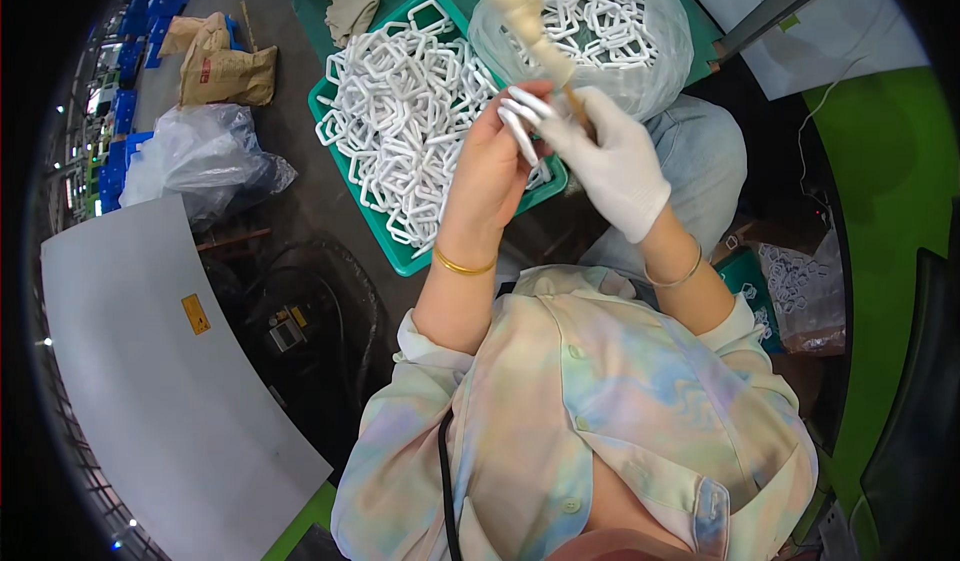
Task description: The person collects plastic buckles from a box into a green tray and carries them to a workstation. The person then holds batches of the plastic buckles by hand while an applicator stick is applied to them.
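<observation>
Green tray (404, 260), 11 o'clock, heaped w/ white links (410, 111); clear plastic bag (668, 31) at approx. 1 o'clock holds more of same. R hand (617, 161), in white glove, & bare L hand (490, 156) work close tog. betw. 12 & 1 o'clock. Pale tool (540, 49), blurred, its stick-like handle gripped in R hand, angles twd 11 o'clock. Single white link (521, 137), tilted, betw. hands, held in L hand's curled fingers.

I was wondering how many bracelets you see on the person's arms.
2: a gold-coloured bracelet on the left wrist and a silver-coloured bracelet on the right wrist, below the white glove. Any under the sleeves would be hidden.
</observation>
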Demonstrator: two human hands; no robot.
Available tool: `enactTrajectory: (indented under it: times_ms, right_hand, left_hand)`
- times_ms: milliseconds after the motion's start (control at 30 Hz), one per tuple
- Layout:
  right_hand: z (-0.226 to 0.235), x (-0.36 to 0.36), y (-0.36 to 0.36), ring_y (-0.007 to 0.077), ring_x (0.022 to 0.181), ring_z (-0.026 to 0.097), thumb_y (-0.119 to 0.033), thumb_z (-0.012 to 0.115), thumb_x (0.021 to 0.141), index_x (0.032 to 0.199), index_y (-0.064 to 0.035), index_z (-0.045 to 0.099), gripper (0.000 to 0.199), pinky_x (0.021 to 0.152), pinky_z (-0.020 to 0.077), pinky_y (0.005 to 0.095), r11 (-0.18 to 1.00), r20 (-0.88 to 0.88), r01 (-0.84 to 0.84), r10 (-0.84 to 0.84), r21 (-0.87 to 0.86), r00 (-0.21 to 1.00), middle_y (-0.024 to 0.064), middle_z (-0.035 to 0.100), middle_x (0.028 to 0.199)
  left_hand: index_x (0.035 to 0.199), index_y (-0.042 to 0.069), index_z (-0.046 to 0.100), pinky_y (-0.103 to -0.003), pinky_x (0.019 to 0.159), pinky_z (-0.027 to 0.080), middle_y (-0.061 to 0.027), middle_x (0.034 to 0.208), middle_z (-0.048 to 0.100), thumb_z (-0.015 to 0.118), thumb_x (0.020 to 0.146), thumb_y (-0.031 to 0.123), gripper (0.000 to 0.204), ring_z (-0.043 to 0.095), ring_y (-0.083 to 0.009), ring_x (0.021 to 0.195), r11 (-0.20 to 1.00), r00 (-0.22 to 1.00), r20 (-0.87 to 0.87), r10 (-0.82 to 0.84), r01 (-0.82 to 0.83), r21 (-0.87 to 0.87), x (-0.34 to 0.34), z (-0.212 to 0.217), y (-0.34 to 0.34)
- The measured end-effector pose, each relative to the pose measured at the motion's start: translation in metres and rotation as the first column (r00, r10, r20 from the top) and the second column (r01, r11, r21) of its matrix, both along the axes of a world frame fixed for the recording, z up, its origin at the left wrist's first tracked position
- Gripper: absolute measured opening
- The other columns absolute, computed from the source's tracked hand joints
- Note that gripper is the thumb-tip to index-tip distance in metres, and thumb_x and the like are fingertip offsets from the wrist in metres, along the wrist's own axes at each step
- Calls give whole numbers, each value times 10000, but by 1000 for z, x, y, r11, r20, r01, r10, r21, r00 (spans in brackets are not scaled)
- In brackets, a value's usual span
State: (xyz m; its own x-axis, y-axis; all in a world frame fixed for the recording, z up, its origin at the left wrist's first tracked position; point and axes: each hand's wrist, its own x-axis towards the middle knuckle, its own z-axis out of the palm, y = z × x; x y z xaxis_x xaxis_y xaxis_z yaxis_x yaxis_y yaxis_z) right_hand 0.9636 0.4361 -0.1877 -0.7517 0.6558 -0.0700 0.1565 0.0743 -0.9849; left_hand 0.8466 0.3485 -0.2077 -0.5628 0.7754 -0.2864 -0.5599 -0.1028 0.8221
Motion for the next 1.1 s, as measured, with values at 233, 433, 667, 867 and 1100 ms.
enactTrajectory:
  times_ms: [233, 433, 667, 867, 1100]
  right_hand:
    - [9, -6, 12, 6, 501, 286, -246, 575, 953, 1029, -43, 590, 217, 445, 187, 193, 857, -121, 43, -122, -513, 985, -80, 405, 648]
    - [3, -2, 19, 6, 474, 264, -249, 535, 973, 1032, -26, 569, 233, 427, 181, 196, 804, -171, 3, -130, -595, 977, -91, 345, 618]
    - [-9, 1, 17, 3, 475, 273, -245, 539, 977, 1048, -12, 574, 246, 427, 191, 187, 818, -86, 71, -145, -571, 986, -92, 353, 624]
    - [-11, 2, 12, 1, 476, 280, -240, 535, 978, 1043, -12, 574, 240, 428, 196, 186, 825, -70, 77, -140, -560, 988, -93, 366, 631]
    - [-20, 1, 3, 5, 485, 301, -228, 537, 976, 1011, -23, 571, 211, 434, 207, 190, 835, -34, 23, -49, -549, 998, -86, 395, 638]
  left_hand:
    - [1338, 15, 496, -328, 856, 507, -59, 1116, 607, 436, 974, 69, 373, 603, -152, 970, 985, 929, 331, -167, 147, 87, -11, 9, -13]
    - [1361, -20, 471, -258, 673, 424, -26, 995, 578, 467, 991, 134, 400, 528, -106, 808, 940, 900, 345, -268, 166, 299, -27, 0, -25]
    - [1138, 7, 650, -234, 715, 449, -30, 955, 576, 571, 964, 101, 213, 560, -122, 840, 993, 677, -735, -33, -63, -102, -35, 16, -38]
    - [1028, 22, 676, -235, 735, 477, -66, 971, 629, 687, 839, -27, 195, 601, -134, 852, 985, 414, -904, 105, -168, 38, -31, 23, -41]
    - [997, 4, 629, -268, 799, 523, -103, 985, 669, 735, 781, -75, 253, 649, -157, 882, 971, 545, -803, 240, -142, 193, -25, 16, -39]
